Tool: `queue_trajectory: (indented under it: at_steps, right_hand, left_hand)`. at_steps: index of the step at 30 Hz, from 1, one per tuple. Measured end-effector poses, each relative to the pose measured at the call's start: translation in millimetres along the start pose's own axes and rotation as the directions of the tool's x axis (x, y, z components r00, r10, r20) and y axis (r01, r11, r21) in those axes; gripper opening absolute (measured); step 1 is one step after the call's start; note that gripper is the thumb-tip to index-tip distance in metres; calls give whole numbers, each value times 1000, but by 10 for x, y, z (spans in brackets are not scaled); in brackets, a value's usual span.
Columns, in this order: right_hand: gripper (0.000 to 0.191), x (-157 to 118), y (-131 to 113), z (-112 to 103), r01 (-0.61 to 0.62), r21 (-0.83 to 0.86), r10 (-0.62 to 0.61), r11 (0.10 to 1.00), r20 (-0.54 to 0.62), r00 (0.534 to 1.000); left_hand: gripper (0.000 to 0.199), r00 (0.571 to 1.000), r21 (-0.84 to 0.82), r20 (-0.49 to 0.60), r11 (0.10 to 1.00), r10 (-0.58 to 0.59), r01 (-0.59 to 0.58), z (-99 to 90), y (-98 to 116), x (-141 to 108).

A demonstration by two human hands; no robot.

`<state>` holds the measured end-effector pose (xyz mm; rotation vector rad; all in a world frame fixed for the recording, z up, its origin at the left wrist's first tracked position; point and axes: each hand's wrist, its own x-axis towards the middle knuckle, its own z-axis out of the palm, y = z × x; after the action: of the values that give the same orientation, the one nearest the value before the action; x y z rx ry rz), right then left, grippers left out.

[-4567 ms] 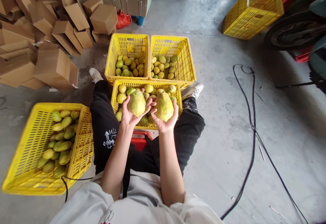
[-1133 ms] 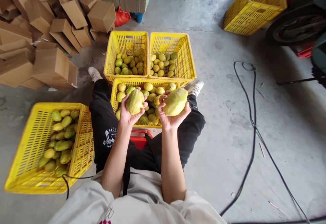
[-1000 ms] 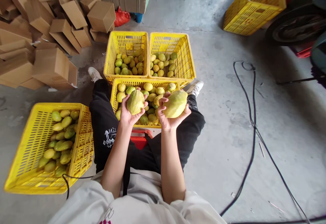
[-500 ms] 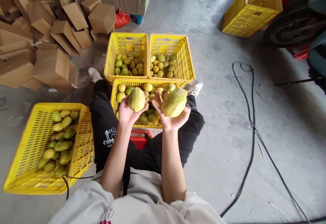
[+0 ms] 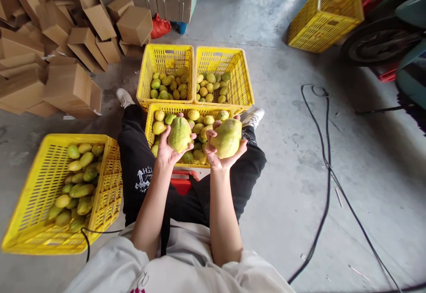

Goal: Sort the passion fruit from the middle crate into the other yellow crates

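My left hand point(image 5: 167, 149) cups a yellow-green papaya point(image 5: 180, 134), fingers curled around its sides. A larger, paler papaya point(image 5: 227, 138) rests in my right hand point(image 5: 221, 160), with fingers and thumb wrapped about it. Both fruits are held up over a yellow plastic crate point(image 5: 150, 116) between my legs, in which several more papayas point(image 5: 199, 154) lie. Behind it stand two more yellow crates, a left one point(image 5: 142, 80) and a right one point(image 5: 244, 80), each with several smaller yellow and green fruits at the bottom.
A tilted yellow crate point(image 5: 33, 186) of papayas stands at my left. Cardboard boxes point(image 5: 68, 86) are heaped at the far left. On the right are a black cable point(image 5: 328, 164), an upright yellow crate point(image 5: 324, 20) and a vehicle's wheel point(image 5: 376, 42). A red stool point(image 5: 183, 184) shows between my legs.
Both papayas have been turned in my hands and show other sides. The fingers of my right hand have closed further around its fruit. The view has shifted slightly.
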<state>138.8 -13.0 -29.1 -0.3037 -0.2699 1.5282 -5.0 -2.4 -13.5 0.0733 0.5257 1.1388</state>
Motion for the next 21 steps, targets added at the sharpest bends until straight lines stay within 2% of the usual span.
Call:
queue_trajectory:
  at_steps: [5, 9, 12, 14, 21]
  right_hand:
    - [42, -12, -27, 13, -18, -5, 18, 1000, -64, 998]
    - [55, -18, -61, -4, -120, 19, 120, 993, -14, 993]
    - [64, -21, -38, -5, -160, 0, 160, 987, -19, 987]
    - [63, -20, -4, 1, -187, -20, 186, 982, -27, 982]
    - [55, -8, 62, -15, -206, -86, 205, 975, -20, 979]
  left_hand:
    - [45, 999, -10, 50, 1000, -2, 3, 8, 25, -28]
    - [44, 999, 0, 52, 1000, -13, 13, -5, 51, -27]
    - [43, 993, 32, 112, 999, 26, -30, -21, 45, -20]
    - [41, 989, 66, 137, 996, 58, -67, -36, 33, -18]
    - [33, 999, 188, 41, 981, 34, -41, -91, 2, 3]
